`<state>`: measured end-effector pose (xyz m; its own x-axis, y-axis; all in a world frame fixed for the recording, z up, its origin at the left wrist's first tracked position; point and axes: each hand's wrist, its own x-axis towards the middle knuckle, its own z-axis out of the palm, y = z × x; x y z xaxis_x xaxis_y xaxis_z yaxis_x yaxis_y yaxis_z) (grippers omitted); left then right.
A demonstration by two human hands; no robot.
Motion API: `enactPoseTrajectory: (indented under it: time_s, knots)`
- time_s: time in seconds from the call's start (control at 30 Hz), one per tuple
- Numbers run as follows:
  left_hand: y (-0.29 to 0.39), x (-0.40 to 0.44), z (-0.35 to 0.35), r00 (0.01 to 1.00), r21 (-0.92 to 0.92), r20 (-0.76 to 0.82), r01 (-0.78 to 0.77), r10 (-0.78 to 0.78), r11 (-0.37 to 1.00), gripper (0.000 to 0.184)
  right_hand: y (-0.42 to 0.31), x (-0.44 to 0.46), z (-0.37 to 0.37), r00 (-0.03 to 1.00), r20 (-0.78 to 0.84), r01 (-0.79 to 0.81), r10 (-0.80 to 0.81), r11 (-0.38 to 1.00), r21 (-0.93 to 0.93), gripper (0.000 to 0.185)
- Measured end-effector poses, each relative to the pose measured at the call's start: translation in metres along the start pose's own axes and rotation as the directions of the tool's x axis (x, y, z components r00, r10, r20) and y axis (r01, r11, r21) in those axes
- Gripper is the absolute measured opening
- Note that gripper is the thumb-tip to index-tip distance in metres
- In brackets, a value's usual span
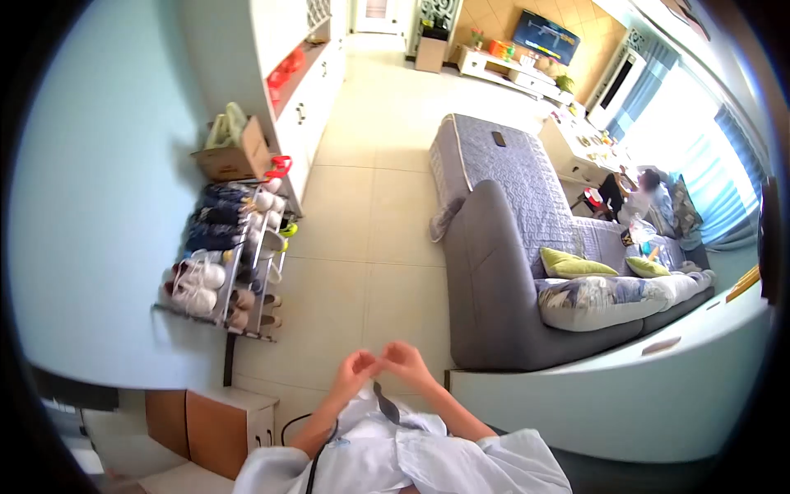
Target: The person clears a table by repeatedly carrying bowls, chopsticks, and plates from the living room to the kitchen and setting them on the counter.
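Note:
My left hand [355, 372] and my right hand [404, 362] meet in front of my chest, fingertips touching or nearly so. The fingers of each are bent and drawn together in a pinch; anything between them is too small to make out. Just below hangs a dark, flat, tapering strip [387, 406] against my white shirt [420, 457]. Whether either hand grips its upper end cannot be seen clearly. A black cord [313, 461] runs past my left forearm and down the shirt.
A shoe rack [247, 272] with several pairs stands left, a cardboard box [234, 156] behind it. Tiled floor [333, 235] stretches ahead. The grey sofa [485, 280] and a low wall [592, 403] lie right. A seated person [638, 202] is beyond the sofa.

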<state>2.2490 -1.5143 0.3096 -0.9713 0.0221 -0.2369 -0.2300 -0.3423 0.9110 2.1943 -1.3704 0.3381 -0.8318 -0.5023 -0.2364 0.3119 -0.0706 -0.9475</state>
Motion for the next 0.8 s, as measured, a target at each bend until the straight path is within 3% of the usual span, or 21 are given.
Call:
enactPoseTrajectory:
  time_s: [0.07, 0.13, 0.27, 0.4, 0.53, 0.6, 0.8]
  knots:
    - [0.034, 0.078, 0.000, 0.995, 0.091, 0.076, 0.056, -0.063, 0.994, 0.015, -0.028, 0.047, -0.026, 0.998, -0.066, -0.015, 0.019, 0.998, 0.053, 0.011]
    - [0.073, 0.154, 0.004, 0.976, 0.155, 0.198, 0.060, -0.090, 0.986, 0.015, -0.056, 0.103, -0.053, 0.980, -0.179, 0.085, -0.092, 0.995, -0.048, 0.010]
    - [0.096, 0.314, 0.008, 0.928, 0.315, 0.336, 0.046, -0.157, 0.948, 0.016, -0.088, 0.214, -0.117, 0.928, -0.368, 0.067, -0.060, 0.998, 0.006, 0.008]
    - [0.112, 0.470, 0.023, 0.911, 0.259, 0.383, 0.054, -0.154, 0.964, 0.019, -0.119, 0.341, -0.197, 0.904, -0.414, 0.166, -0.105, 0.979, 0.115, 0.007]
    - [0.159, 0.609, 0.032, 0.912, 0.255, 0.351, 0.123, -0.210, 0.959, 0.020, -0.169, 0.476, -0.274, 0.934, -0.346, 0.126, -0.089, 0.988, 0.085, 0.008]
    - [0.179, 0.681, 0.028, 0.951, 0.223, 0.263, 0.104, -0.163, 0.969, 0.019, -0.208, 0.546, -0.309, 0.962, -0.258, 0.090, -0.088, 0.996, -0.003, 0.009]
    - [0.245, 0.889, -0.007, 0.978, 0.150, 0.133, 0.139, -0.159, 0.979, 0.014, -0.263, 0.765, -0.396, 0.976, -0.197, 0.093, -0.088, 0.996, 0.015, 0.010]
